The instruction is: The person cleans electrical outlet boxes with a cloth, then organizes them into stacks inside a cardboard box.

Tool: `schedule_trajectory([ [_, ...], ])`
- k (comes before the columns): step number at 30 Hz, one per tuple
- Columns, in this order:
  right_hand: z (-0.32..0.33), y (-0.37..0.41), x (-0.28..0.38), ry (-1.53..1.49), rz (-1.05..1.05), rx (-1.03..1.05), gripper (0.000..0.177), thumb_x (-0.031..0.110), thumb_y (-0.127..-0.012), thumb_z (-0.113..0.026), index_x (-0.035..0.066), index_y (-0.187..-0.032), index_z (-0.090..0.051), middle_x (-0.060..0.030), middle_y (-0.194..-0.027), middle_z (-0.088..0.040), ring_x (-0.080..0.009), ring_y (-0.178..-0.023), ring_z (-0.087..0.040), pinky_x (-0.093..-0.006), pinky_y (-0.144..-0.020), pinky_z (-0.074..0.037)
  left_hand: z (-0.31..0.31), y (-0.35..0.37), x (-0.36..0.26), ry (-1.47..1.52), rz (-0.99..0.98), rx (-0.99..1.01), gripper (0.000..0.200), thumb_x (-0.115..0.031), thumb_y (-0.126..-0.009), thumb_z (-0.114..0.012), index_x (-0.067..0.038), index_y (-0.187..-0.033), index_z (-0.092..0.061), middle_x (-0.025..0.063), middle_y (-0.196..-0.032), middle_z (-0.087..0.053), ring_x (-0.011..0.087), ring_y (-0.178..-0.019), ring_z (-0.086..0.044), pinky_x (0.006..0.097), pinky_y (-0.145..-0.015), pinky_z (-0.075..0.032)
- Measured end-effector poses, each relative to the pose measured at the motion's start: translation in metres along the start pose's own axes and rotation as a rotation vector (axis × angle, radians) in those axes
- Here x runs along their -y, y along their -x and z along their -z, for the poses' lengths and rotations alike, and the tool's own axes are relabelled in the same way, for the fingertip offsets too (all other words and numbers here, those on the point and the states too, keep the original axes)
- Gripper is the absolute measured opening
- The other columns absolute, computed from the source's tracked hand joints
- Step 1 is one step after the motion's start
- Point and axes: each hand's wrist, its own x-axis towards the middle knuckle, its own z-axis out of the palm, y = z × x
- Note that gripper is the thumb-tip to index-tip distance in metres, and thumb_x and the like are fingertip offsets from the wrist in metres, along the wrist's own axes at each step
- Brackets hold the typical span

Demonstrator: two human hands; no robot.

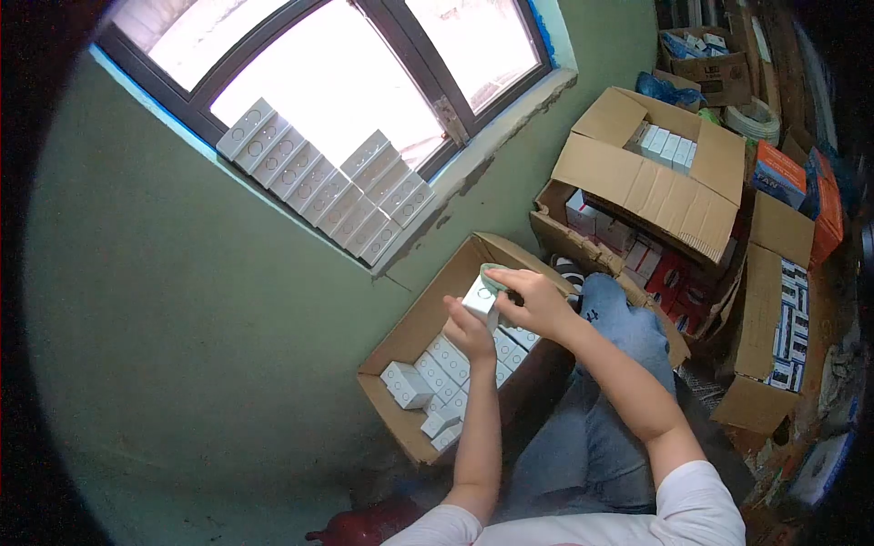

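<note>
A small white box (479, 299) with a ring mark on its face is held up in my left hand (469, 333), fingers and thumb closed around its lower side. My right hand (535, 304) pinches a pale green cloth (492, 275), which lies against the top edge of that box. Below both hands stands an open cardboard carton (398, 353) holding several similar white boxes (445, 360), some upright and some tilted. More of these white boxes are stacked in stepped rows (314, 187) on the window sill. My forearms hide part of the carton's contents.
A larger open carton (637, 188) stands at the right, with white boxes inside and red-and-white packs below its flaps. Beside it, another carton (763, 273) holds blue-and-white packs. A window (346, 82) is ahead, and my jeans-covered legs (583, 428) are beside the near carton.
</note>
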Motion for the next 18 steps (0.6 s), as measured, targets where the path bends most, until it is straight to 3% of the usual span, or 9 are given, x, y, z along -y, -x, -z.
schedule_trajectory([
  [1,0.002,0.001,0.005,0.009,0.021,0.015,0.040,0.012,-0.079,-0.063,-0.001,-0.117,-0.063,-0.0212,-0.118,-0.064,-0.0375,-0.099,-0.064,-0.0418,-0.089,-0.051,-0.002,-0.002,-0.006,0.079,0.004,0.016,0.062,-0.048,-0.103,-0.038,0.002,-0.078,-0.064,0.0040,-0.071,-0.063,0.0139,-0.063,-0.058,0.0296,-0.058,-0.046],
  [4,0.005,0.004,0.027,0.046,0.090,0.125,0.044,0.010,-0.078,-0.064,-0.001,-0.120,-0.061,-0.0206,-0.118,-0.064,-0.0367,-0.099,-0.063,-0.0417,-0.089,-0.051,0.002,-0.017,0.003,-0.091,0.069,0.163,0.057,-0.044,-0.103,-0.041,0.000,-0.074,-0.063,0.0013,-0.068,-0.061,0.0105,-0.061,-0.056,0.0274,-0.055,-0.044],
  [5,0.000,0.005,0.030,0.060,0.131,0.110,0.045,0.009,-0.077,-0.064,-0.001,-0.121,-0.061,-0.0208,-0.119,-0.064,-0.0357,-0.099,-0.064,-0.0415,-0.090,-0.051,0.001,-0.021,0.010,-0.065,0.076,0.177,0.062,-0.042,-0.104,-0.038,0.002,-0.068,-0.062,0.0017,-0.060,-0.058,0.0096,-0.057,-0.051,0.0306,-0.052,-0.041],
  [8,0.001,0.002,0.024,0.056,0.108,0.107,0.046,0.006,-0.077,-0.063,-0.001,-0.122,-0.061,-0.0215,-0.119,-0.063,-0.0351,-0.096,-0.064,-0.0405,-0.087,-0.051,0.004,-0.017,0.009,-0.009,0.036,0.133,0.053,-0.039,-0.103,-0.042,-0.003,-0.069,-0.061,-0.0008,-0.066,-0.059,0.0072,-0.060,-0.054,0.0250,-0.052,-0.041],
  [10,0.010,-0.001,0.022,0.101,0.027,0.126,0.047,0.006,-0.076,-0.063,-0.001,-0.123,-0.060,-0.0217,-0.119,-0.063,-0.0351,-0.095,-0.064,-0.0403,-0.086,-0.052,0.003,-0.011,0.004,0.056,0.001,0.058,0.054,-0.040,-0.103,-0.041,-0.003,-0.069,-0.061,-0.0003,-0.065,-0.059,0.0080,-0.058,-0.054,0.0251,-0.053,-0.041],
  [11,0.008,0.000,0.017,0.101,0.085,0.091,0.044,0.013,-0.080,-0.063,-0.003,-0.121,-0.059,-0.0199,-0.120,-0.063,-0.0365,-0.093,-0.063,-0.0420,-0.084,-0.052,0.003,-0.009,0.002,0.071,-0.009,0.041,0.055,-0.040,-0.103,-0.041,-0.003,-0.069,-0.061,-0.0001,-0.065,-0.059,0.0083,-0.058,-0.054,0.0254,-0.053,-0.041],
  [13,0.007,0.002,0.026,0.083,0.109,0.105,0.043,0.012,-0.079,-0.063,-0.003,-0.119,-0.059,-0.0206,-0.118,-0.063,-0.0369,-0.091,-0.063,-0.0418,-0.083,-0.052,-0.002,-0.008,0.002,0.133,-0.002,-0.021,0.056,-0.043,-0.103,-0.040,-0.003,-0.068,-0.059,0.0002,-0.065,-0.058,0.0096,-0.059,-0.054,0.0268,-0.054,-0.042],
  [17,-0.004,0.006,0.033,0.128,0.234,0.081,0.041,0.012,-0.079,-0.062,-0.002,-0.117,-0.061,-0.0216,-0.113,-0.065,-0.0375,-0.088,-0.064,-0.0422,-0.081,-0.052,0.000,-0.014,0.007,0.108,0.178,0.141,0.059,-0.048,-0.103,-0.038,-0.005,-0.067,-0.057,0.0003,-0.065,-0.057,0.0103,-0.059,-0.053,0.0276,-0.056,-0.042],
  [18,-0.002,0.005,0.032,0.102,0.139,0.109,0.041,0.011,-0.079,-0.063,-0.002,-0.118,-0.062,-0.0212,-0.114,-0.065,-0.0366,-0.088,-0.064,-0.0414,-0.081,-0.052,0.001,-0.013,0.003,0.049,0.140,0.145,0.059,-0.048,-0.103,-0.038,-0.005,-0.067,-0.057,0.0003,-0.066,-0.057,0.0102,-0.059,-0.053,0.0276,-0.056,-0.042],
])
